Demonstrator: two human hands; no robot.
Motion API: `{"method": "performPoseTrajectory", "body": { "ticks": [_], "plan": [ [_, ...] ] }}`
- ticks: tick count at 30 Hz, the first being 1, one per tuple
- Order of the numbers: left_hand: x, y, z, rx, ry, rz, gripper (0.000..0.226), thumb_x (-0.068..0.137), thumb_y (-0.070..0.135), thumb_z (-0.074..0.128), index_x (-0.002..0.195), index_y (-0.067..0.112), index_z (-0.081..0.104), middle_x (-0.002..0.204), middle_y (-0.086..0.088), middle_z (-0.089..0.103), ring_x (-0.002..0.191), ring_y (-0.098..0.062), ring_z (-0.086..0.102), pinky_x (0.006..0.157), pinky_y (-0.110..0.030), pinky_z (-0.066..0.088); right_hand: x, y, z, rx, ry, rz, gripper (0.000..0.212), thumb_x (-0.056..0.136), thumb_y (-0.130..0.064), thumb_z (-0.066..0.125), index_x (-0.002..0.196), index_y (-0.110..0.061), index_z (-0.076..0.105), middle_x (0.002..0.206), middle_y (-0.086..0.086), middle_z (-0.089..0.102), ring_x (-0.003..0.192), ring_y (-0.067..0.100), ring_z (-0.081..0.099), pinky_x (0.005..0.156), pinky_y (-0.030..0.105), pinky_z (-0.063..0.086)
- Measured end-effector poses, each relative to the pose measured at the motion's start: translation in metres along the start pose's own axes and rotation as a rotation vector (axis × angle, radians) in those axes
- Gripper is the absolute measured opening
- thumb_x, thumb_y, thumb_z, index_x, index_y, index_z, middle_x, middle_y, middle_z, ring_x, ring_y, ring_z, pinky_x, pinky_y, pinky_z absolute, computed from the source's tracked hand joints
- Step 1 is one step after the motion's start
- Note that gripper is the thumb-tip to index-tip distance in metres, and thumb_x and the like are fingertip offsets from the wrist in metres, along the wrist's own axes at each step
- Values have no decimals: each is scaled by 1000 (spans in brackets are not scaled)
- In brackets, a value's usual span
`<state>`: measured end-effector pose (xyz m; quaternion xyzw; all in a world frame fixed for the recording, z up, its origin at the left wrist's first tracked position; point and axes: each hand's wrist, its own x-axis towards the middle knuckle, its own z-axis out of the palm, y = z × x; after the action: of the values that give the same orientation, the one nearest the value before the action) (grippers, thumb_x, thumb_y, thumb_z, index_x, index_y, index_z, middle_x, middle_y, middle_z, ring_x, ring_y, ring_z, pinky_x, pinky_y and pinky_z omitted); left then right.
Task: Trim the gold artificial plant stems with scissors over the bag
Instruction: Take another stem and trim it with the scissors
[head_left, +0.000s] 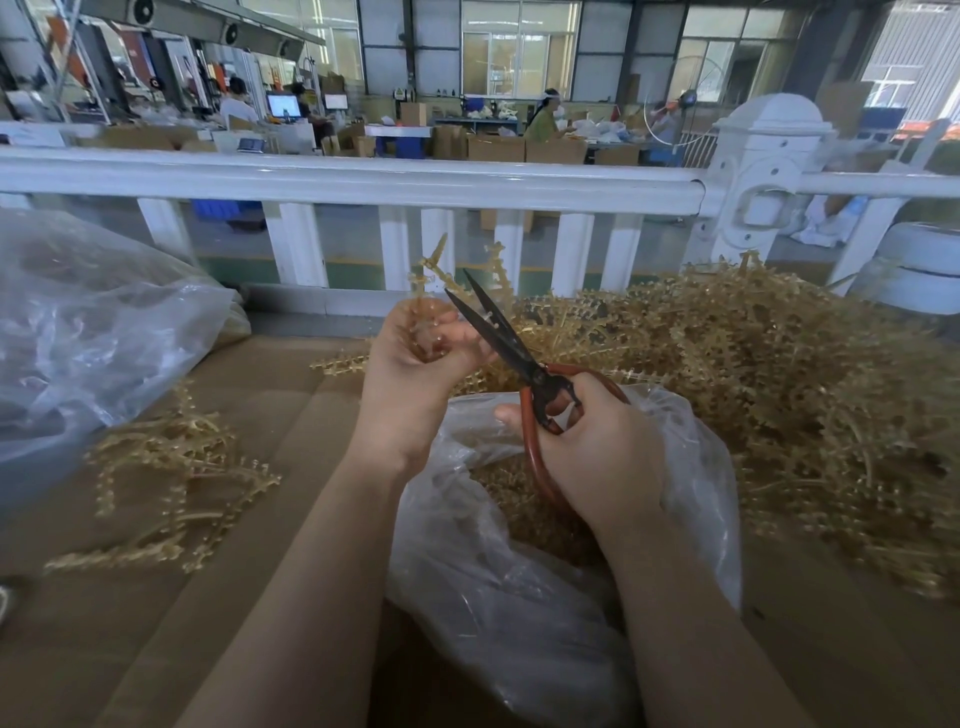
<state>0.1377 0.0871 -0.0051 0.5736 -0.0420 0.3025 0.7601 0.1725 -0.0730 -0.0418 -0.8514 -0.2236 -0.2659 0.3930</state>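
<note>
left hand (415, 358) is gripping a gold stem (435, 270); right hand (597, 447) is holding part-open scissors (498, 327) over the bag (519, 597).

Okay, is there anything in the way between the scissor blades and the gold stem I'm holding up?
Nothing visible. The scissors in the right hand have blades open right beside the gold stem that the left hand grips.
</note>
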Motion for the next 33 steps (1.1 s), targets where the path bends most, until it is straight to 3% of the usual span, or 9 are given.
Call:
{"method": "performPoseTrajectory", "body": {
  "ticks": [4,10,13,17,20,23,26,31,33],
  "plan": [
    [0,1,-2,9,-16,3,38,79,-12,73,100,14,55,76,1,68,88,-19,70,81,-27,56,0,-1,-1,14,-22,-5,48,66,-87,47,67,-40,36,61,-22,46,56,-8,44,50,18,33],
    [1,0,-6,8,-39,-2,38,78,-5,76,105,15,58,78,-1,72,84,-22,72,84,-31,56,0,-1,-1,34,-43,-10,45,66,-86,49,66,-43,37,62,-25,48,58,-10,46,51,12,32],
    [1,-1,-7,34,-42,-2,40,76,0,78,112,5,60,84,-8,72,87,-24,71,89,-38,56,0,0,-2,34,-45,-16,45,66,-86,50,66,-43,37,61,-23,49,58,-8,48,51,12,35],
    [2,-1,-11,117,-85,14,15,81,-9,72,95,-11,65,89,-16,71,89,-26,68,90,-38,54,0,0,-3,26,-29,-24,48,67,-86,48,67,-38,42,59,-21,46,56,-6,47,49,18,36],
    [1,0,-13,180,-116,12,7,83,-8,71,88,-4,72,89,-11,75,91,-22,70,89,-34,54,0,0,-2,13,-34,-12,57,66,-87,45,74,-31,52,62,-20,49,59,-3,48,52,24,42],
    [0,2,-12,184,-131,23,15,81,-3,74,85,12,78,93,-8,77,94,-22,71,90,-36,55,1,0,-3,5,-40,0,61,65,-88,44,77,-29,55,64,-18,50,60,1,50,54,27,45],
    [-1,4,-11,175,-159,21,26,81,-3,74,77,22,78,90,-3,77,93,-20,71,92,-37,55,1,0,-3,7,-23,-15,57,67,-87,46,74,-31,53,61,-20,48,58,-4,47,50,20,38],
    [-1,3,-9,128,-144,-24,10,77,-7,72,83,-1,67,88,-9,73,93,-24,69,91,-38,53,1,-2,-4,18,-18,-15,49,65,-88,46,70,-39,44,60,-22,46,56,-7,46,49,18,37],
    [-1,6,-8,53,-149,-96,9,75,3,69,84,5,68,89,-8,73,91,-23,69,88,-35,53,1,-2,-4,3,-14,-22,47,65,-87,47,67,-42,37,59,-22,46,56,-7,46,48,18,37]
  ]
}}
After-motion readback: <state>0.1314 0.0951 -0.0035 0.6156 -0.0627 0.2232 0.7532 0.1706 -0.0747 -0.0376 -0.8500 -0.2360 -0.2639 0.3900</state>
